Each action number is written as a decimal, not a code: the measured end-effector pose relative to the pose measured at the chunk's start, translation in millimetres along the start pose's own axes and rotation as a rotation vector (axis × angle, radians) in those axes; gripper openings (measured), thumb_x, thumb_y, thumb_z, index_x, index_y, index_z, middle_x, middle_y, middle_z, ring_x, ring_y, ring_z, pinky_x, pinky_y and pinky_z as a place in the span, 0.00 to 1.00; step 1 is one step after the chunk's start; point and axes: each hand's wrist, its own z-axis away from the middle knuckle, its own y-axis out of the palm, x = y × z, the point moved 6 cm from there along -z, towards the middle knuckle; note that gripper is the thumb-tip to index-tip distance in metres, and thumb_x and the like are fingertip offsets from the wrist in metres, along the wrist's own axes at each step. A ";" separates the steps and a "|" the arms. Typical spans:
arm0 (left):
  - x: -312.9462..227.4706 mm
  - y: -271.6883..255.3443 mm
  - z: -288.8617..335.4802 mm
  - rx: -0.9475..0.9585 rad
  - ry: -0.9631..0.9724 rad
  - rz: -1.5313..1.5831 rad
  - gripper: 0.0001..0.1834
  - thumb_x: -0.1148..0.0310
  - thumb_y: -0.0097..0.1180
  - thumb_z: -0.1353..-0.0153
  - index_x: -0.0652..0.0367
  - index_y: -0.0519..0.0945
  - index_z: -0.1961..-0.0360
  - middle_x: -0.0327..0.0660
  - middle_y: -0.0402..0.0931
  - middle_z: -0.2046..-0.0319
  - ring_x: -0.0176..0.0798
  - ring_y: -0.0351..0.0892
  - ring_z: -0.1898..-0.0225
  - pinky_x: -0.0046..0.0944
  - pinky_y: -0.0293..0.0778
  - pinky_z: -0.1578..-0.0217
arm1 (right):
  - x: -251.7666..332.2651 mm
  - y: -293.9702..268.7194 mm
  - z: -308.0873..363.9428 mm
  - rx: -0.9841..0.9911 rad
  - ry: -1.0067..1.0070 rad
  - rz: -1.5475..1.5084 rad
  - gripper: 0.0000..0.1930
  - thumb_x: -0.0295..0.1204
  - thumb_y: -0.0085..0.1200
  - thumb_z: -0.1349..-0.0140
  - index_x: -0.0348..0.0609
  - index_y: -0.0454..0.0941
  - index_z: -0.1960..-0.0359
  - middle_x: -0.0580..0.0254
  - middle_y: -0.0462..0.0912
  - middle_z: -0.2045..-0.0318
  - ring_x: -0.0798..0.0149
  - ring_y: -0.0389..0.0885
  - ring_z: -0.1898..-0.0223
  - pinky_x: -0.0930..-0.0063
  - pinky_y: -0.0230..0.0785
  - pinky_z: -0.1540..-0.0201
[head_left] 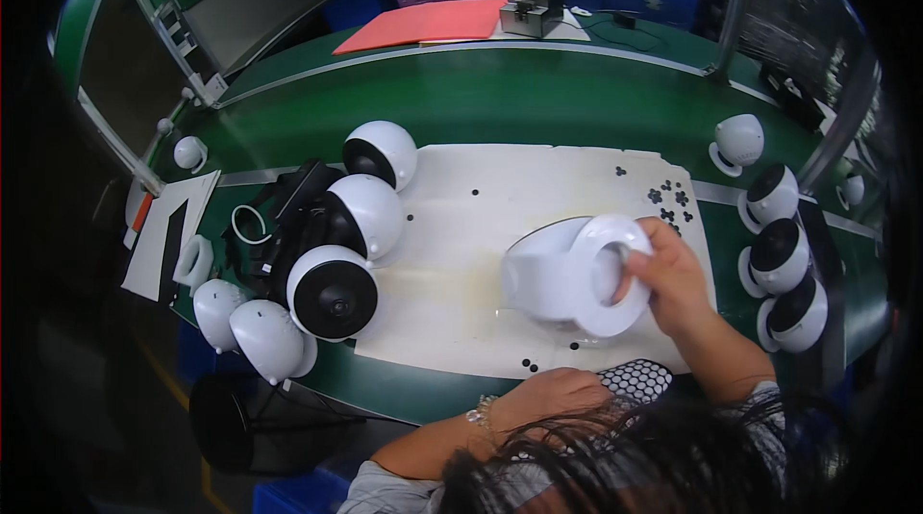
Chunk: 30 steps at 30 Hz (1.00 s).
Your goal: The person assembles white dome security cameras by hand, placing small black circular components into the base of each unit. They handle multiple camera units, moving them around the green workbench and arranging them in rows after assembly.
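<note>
My right hand (675, 274) grips a white security camera housing (545, 280) by its round ring base (580, 274), the thumb at the ring's opening. The housing hangs tilted over the pale work mat (452, 293) and is a little smeared by motion. At the mat's near edge lies my left hand (548, 401), its fingers bent together beside a black-and-white honeycomb-patterned piece (637, 380). Hair partly covers that area, so what the left fingers hold is hidden. Small black round pads (529, 365) lie on the mat close to the left hand.
White cameras with black fronts (335, 293) crowd the mat's left side, beside black items (298, 201) and a white ring (248, 224). More cameras (779, 256) line the right. Black pad clusters (670, 204) dot the mat's far right. Behind stand a metal box (527, 14) and red sheet (423, 24).
</note>
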 end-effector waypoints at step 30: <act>26.3 -53.5 15.0 -0.583 -0.696 0.243 0.10 0.85 0.61 0.61 0.69 0.79 0.72 0.46 0.76 0.77 0.36 0.75 0.76 0.30 0.70 0.74 | 47.1 8.7 71.4 0.224 -1.059 1.054 0.14 0.24 0.60 0.60 0.48 0.79 0.68 0.67 0.77 0.67 0.63 0.75 0.62 0.70 0.65 0.65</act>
